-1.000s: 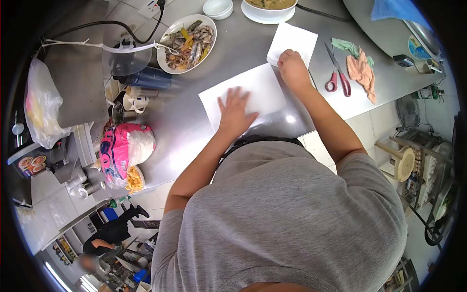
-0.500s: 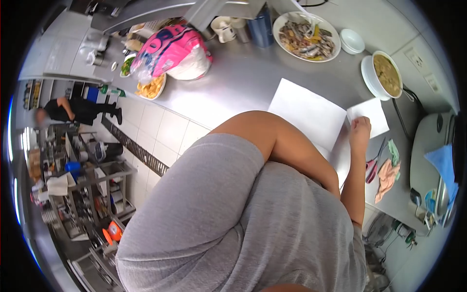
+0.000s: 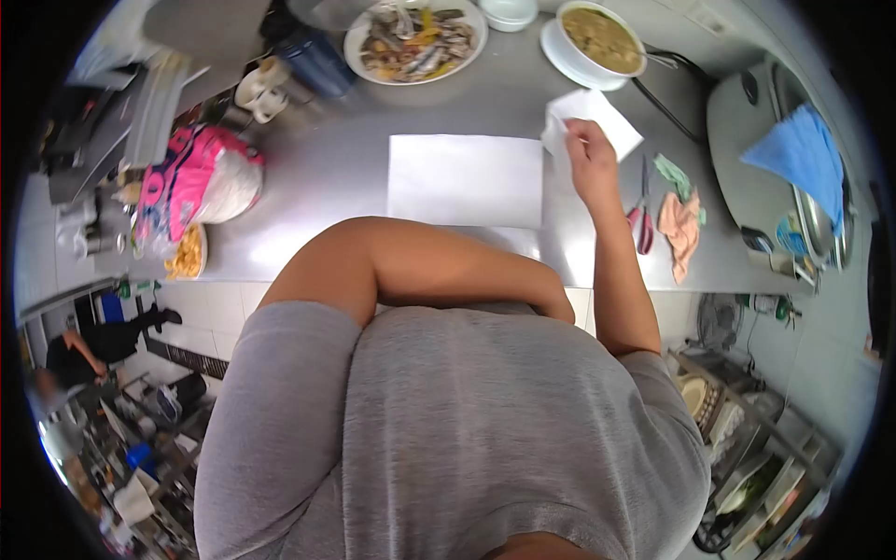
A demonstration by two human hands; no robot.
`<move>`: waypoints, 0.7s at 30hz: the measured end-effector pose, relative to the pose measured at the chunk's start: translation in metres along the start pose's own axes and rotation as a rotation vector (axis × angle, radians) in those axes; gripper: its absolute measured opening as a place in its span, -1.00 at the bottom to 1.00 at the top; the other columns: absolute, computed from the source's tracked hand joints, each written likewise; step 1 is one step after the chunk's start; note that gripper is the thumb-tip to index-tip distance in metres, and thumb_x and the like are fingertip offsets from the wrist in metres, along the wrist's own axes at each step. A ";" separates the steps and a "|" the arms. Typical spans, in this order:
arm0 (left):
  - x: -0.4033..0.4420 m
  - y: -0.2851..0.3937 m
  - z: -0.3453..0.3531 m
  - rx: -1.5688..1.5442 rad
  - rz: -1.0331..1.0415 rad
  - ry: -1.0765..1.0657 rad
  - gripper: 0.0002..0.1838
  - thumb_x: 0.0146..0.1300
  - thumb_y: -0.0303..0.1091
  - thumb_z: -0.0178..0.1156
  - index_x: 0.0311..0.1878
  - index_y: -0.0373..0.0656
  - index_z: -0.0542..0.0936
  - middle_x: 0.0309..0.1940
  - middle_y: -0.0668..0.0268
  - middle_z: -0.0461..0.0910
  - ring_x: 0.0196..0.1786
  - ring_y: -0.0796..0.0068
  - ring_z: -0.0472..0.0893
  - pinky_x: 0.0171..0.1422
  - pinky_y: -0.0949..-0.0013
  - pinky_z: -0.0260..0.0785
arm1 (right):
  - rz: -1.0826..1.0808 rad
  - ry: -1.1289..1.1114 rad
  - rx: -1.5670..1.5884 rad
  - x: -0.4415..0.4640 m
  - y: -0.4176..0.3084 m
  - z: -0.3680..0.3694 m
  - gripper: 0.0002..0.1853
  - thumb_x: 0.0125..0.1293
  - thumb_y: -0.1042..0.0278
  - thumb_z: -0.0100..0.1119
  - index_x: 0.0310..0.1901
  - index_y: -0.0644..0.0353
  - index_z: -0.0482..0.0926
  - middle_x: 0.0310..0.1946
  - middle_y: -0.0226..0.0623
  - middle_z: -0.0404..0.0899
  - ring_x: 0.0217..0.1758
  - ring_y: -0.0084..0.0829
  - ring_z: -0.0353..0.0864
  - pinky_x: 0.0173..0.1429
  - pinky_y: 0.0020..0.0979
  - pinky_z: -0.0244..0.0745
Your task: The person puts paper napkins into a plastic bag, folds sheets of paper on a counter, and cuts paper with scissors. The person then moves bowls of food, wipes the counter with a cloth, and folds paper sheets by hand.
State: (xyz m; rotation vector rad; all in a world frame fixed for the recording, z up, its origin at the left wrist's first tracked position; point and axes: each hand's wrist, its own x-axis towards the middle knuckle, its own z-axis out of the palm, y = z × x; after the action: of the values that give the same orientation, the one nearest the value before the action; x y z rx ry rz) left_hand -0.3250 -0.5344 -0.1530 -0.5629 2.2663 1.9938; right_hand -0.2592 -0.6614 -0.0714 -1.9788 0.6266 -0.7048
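My right hand (image 3: 592, 159) is closed in a pinch on the near-left part of a small white paper sheet (image 3: 611, 126), whose left side is raised and bent. My left forearm (image 3: 457, 271) lies across in front of my torso; the wrist bends inward and the fingers are hidden. Beyond that forearm a larger white sheet (image 3: 467, 177) rests flat on the steel counter (image 3: 317, 159). Red-handled scissors (image 3: 642, 219) lie to the right of my right forearm, beside a peach cloth (image 3: 680, 233) and a green cloth (image 3: 672, 175).
Along the back stand a plate of fish (image 3: 415, 42), small white bowls (image 3: 509, 11) and a bowl of soup (image 3: 602, 39). A pink-and-white bag (image 3: 210, 177) and a bowl of yellow pieces (image 3: 189, 252) are left. A large lidded pot (image 3: 761, 149) carries a blue cloth (image 3: 803, 159). Another person (image 3: 98, 345) stands far left.
My view has turned, so the counter now runs straight across. The small sheet, flat under my right hand before, now has its left side lifted. My left arm stays across my body.
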 end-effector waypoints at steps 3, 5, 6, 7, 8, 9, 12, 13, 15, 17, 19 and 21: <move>-0.030 0.056 -0.006 0.088 -0.154 0.052 -0.52 0.32 -0.05 0.01 0.13 -0.19 0.54 0.03 0.09 0.54 0.03 0.19 0.52 0.10 0.13 0.34 | 0.297 -0.142 0.435 -0.004 -0.026 0.004 -0.91 0.32 0.35 0.06 -0.27 0.15 0.51 -0.43 -0.60 0.44 -0.41 -0.70 0.30 -0.33 -0.60 0.25; -0.027 0.046 -0.002 0.158 -0.055 0.170 -0.53 0.37 -0.03 -0.06 0.03 -0.25 0.57 -0.23 -0.01 0.59 -0.12 0.02 0.55 -0.02 0.04 0.37 | 0.398 -0.197 0.510 -0.005 -0.041 0.004 -0.93 0.33 0.37 0.05 -0.29 0.13 0.49 -0.47 -0.63 0.36 -0.43 -0.75 0.23 -0.37 -0.63 0.17; -0.024 0.041 0.000 0.188 -0.052 0.242 -0.52 0.39 -0.02 -0.08 -0.04 -0.28 0.59 -0.32 -0.03 0.61 -0.18 -0.03 0.57 -0.06 0.01 0.39 | 0.449 -0.227 0.547 -0.007 -0.044 0.003 -0.93 0.33 0.38 0.04 -0.30 0.12 0.47 -0.49 -0.65 0.33 -0.44 -0.78 0.20 -0.39 -0.64 0.13; -0.044 0.058 -0.005 0.214 -0.135 0.339 -0.52 0.38 -0.02 -0.07 -0.13 -0.27 0.62 -0.35 -0.01 0.61 -0.21 -0.01 0.57 -0.08 0.01 0.39 | 0.398 -0.209 0.486 -0.009 -0.044 0.000 -0.94 0.33 0.39 0.04 -0.30 0.12 0.46 -0.49 -0.65 0.32 -0.44 -0.78 0.19 -0.38 -0.65 0.11; -0.069 0.080 -0.009 0.239 -0.219 0.431 -0.52 0.37 -0.01 -0.06 -0.23 -0.27 0.66 -0.38 0.00 0.61 -0.24 0.00 0.58 -0.10 0.01 0.39 | 0.350 -0.187 0.427 -0.012 -0.043 -0.002 -0.95 0.33 0.40 0.04 -0.30 0.12 0.45 -0.50 -0.65 0.31 -0.44 -0.79 0.18 -0.38 -0.66 0.09; -0.107 0.115 -0.014 0.166 -0.409 0.610 -0.49 0.35 0.02 -0.03 -0.42 -0.26 0.64 -0.41 0.02 0.60 -0.32 0.03 0.58 -0.10 0.01 0.38 | 0.306 -0.160 0.371 -0.016 -0.041 -0.005 -0.96 0.34 0.42 0.04 -0.29 0.12 0.44 -0.50 -0.65 0.30 -0.44 -0.80 0.16 -0.38 -0.67 0.08; -0.184 0.150 -0.014 0.065 -0.612 1.381 -0.57 0.22 0.01 0.22 -0.33 -0.26 0.58 -0.41 0.06 0.58 -0.40 0.15 0.57 -0.26 0.16 0.41 | 0.264 -0.140 0.285 -0.032 -0.058 -0.016 -0.91 0.30 0.40 0.10 -0.27 0.19 0.44 -0.48 -0.47 0.43 -0.43 -0.63 0.38 -0.31 -0.48 0.35; -0.200 0.153 -0.013 0.055 -0.610 1.596 -0.54 0.21 0.00 0.25 -0.09 -0.25 0.51 -0.25 0.10 0.57 -0.33 0.29 0.57 -0.27 0.27 0.42 | 0.159 -0.129 0.285 -0.039 -0.061 -0.012 -0.90 0.30 0.39 0.11 -0.27 0.19 0.43 -0.47 -0.42 0.45 -0.42 -0.57 0.42 -0.29 -0.46 0.38; -0.211 0.122 -0.005 -0.115 -0.486 1.752 -0.38 0.26 -0.10 0.24 0.28 -0.22 0.31 -0.01 0.19 0.52 -0.06 0.42 0.51 -0.02 0.38 0.38 | -0.064 -0.122 0.276 -0.048 -0.071 0.001 -0.88 0.30 0.38 0.12 -0.26 0.21 0.42 -0.46 -0.32 0.48 -0.38 -0.44 0.50 -0.24 -0.41 0.42; -0.219 0.114 -0.001 -0.471 -0.260 1.728 -0.28 0.26 -0.17 0.25 0.39 -0.21 0.20 0.05 0.23 0.49 0.07 0.45 0.45 0.13 0.41 0.32 | -0.109 -0.185 0.227 -0.050 -0.086 0.008 -0.87 0.30 0.39 0.12 -0.24 0.22 0.41 -0.42 -0.20 0.51 -0.32 -0.26 0.56 -0.18 -0.38 0.46; -0.223 0.113 0.008 -0.658 -0.134 1.717 -0.28 0.29 -0.33 0.20 0.45 -0.19 0.12 0.10 0.26 0.47 0.15 0.54 0.41 0.27 0.44 0.20 | -0.154 -0.217 0.217 -0.052 -0.093 0.012 -0.87 0.30 0.40 0.11 -0.21 0.22 0.39 -0.41 -0.17 0.52 -0.33 -0.23 0.56 -0.19 -0.38 0.46; -0.228 0.112 0.013 -0.579 -0.052 1.716 -0.31 0.30 -0.41 0.16 0.45 -0.19 0.11 0.12 0.24 0.46 0.16 0.57 0.40 0.25 0.46 0.23 | -0.101 -0.238 0.198 -0.050 -0.084 0.007 -0.85 0.29 0.42 0.12 -0.18 0.22 0.37 -0.41 -0.22 0.53 -0.35 -0.29 0.55 -0.20 -0.40 0.46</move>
State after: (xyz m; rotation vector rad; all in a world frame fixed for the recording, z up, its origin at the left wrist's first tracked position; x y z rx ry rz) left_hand -0.1511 -0.4607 0.0167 -3.2492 1.6406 2.3430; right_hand -0.2770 -0.5860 -0.0122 -1.8824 0.3036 -0.5579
